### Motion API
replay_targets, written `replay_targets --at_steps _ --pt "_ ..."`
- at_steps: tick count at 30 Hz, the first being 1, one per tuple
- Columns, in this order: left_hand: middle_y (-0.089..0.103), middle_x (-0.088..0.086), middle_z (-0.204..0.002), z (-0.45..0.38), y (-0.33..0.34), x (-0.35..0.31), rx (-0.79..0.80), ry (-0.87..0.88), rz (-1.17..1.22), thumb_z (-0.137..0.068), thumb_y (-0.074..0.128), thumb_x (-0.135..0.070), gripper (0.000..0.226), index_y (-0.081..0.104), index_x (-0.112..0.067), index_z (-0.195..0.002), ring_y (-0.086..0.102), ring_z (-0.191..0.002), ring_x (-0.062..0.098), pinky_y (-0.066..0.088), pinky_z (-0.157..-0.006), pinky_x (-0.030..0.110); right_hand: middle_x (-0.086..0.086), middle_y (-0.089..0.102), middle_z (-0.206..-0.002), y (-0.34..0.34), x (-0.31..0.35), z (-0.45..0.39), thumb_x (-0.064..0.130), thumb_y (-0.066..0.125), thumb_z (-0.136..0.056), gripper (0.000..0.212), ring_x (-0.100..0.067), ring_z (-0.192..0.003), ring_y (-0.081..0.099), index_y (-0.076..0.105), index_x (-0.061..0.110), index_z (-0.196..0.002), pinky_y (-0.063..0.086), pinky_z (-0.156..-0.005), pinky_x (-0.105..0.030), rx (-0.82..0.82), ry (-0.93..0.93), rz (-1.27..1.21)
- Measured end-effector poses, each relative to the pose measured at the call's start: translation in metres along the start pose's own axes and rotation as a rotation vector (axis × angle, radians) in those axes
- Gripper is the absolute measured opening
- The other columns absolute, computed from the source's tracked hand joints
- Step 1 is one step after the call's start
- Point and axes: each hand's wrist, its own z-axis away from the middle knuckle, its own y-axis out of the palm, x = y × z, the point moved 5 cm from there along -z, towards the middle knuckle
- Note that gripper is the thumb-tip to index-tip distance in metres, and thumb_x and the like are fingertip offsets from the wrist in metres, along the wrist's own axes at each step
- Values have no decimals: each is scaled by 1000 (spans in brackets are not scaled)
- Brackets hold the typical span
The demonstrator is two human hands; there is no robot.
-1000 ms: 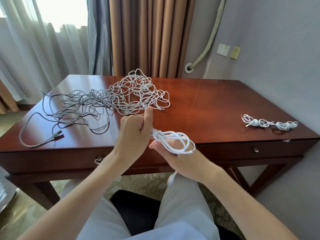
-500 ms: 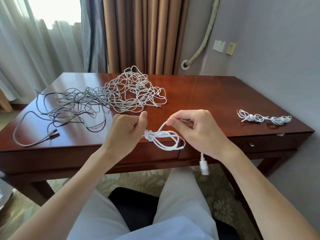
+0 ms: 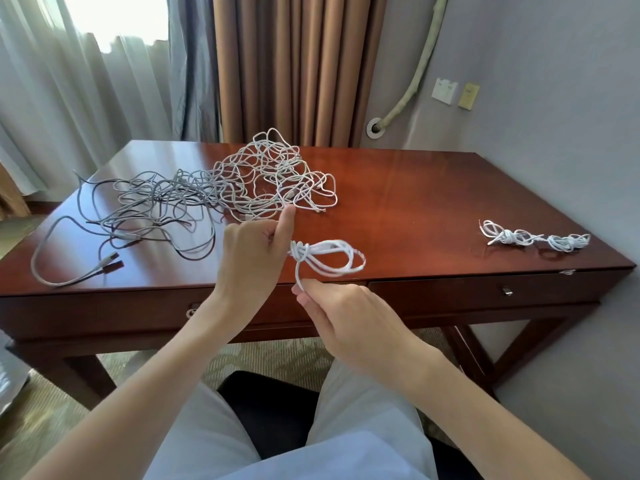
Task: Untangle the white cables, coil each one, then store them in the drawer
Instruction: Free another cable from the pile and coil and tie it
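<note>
Taking the dark red polished wooden desk (image 3: 415, 202) as the landmark: two small white coiled cables (image 3: 533, 237) lie end to end near its front right corner, so two appear finished, though not yet stored. A large tangle of white and grey cables (image 3: 242, 181) sprawls across its back left part, with one grey plug end near the front left edge, so most of the untangling is left. The desk's front drawers (image 3: 485, 292) look shut; nothing is visibly put away. Over the front edge, at the middle, the left hand (image 3: 252, 258) is closed on the wrapped neck of a third white looped cable bundle (image 3: 325, 258), thumb raised, while the right hand (image 3: 349, 313), just below the bundle, pinches the cable's loose tail between its fingertips. Compared with half a second ago, the right hand has dropped from the level of the loops to beneath them, drawing the tail down, and the white plug that dangled under it is no longer visible.
</note>
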Motion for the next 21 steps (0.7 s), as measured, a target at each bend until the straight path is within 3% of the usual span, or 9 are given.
replay_targets --at_steps 2,4,6,10,13,15,18,19,21 --pt "25 -8 -35 3 0 2 48 79 -140 -104 52 -36 68 34 -15 -42 29 -33 17 24 -43 19 3 69 -81 -16 5 -3 43 35 -105 35 -30 -71 69 61 22 -96 51 -56 -38 -100 -49 131" --pt "26 -3 -36 5 3 4 141 133 -222 -103 46 -43 68 36 -14 -43 30 -33 17 29 -43 27 6 68 -82 -36 3 -7 48 43 -102 35 -24 -69 68 67 24 -94 52 -59 -38 -144 -53 151" --pt "20 -4 -37 8 6 -1 234 152 -198 -101 45 -42 65 29 -17 -44 25 -35 17 24 -44 22 12 64 -79 -55 -6 -11 53 53 -98 32 -9 -65 61 72 27 -93 51 -62 -35 -158 -57 90" --pt "30 -9 -34 14 10 -11 298 44 103 -104 52 -23 65 32 -13 -43 30 -34 9 20 -44 13 21 59 -63 -68 -29 -21 34 73 -92 16 -3 -56 50 80 19 -91 36 -60 -11 -169 26 -320" --pt "40 -10 -35 18 13 -14 366 -75 264 -105 50 -23 65 40 -6 -43 32 -35 6 24 -43 13 15 53 -52 -52 -40 -20 32 71 -90 18 -6 -50 36 80 16 -88 32 -55 -15 -88 99 -581" --pt "41 -7 -37 21 15 -17 395 -131 376 -105 49 -24 65 43 0 -45 32 -36 6 26 -43 15 3 61 -58 -38 -44 -19 32 73 -90 16 -12 -55 46 81 19 -84 40 -55 -25 -57 156 -773" --pt "39 -2 -38 23 20 -14 278 -274 589 -106 47 -22 64 43 -1 -45 30 -34 10 24 -38 18 4 75 -80 -19 -39 -15 18 73 -89 18 -26 -75 69 82 33 -84 55 -68 -40 -139 175 -882" --pt "40 0 -37 23 21 -10 194 -319 610 -106 48 -22 65 44 1 -46 30 -33 12 23 -38 19 6 76 -87 -12 -36 -13 16 69 -92 21 -28 -80 71 82 33 -91 54 -68 -39 -178 180 -816" --pt "44 4 -37 21 17 -2 34 -323 494 -106 49 -26 68 45 6 -46 34 -33 16 24 -37 23 8 77 -99 1 -31 -9 20 63 -101 18 -13 -89 72 80 23 -107 52 -71 -29 -180 214 -649"
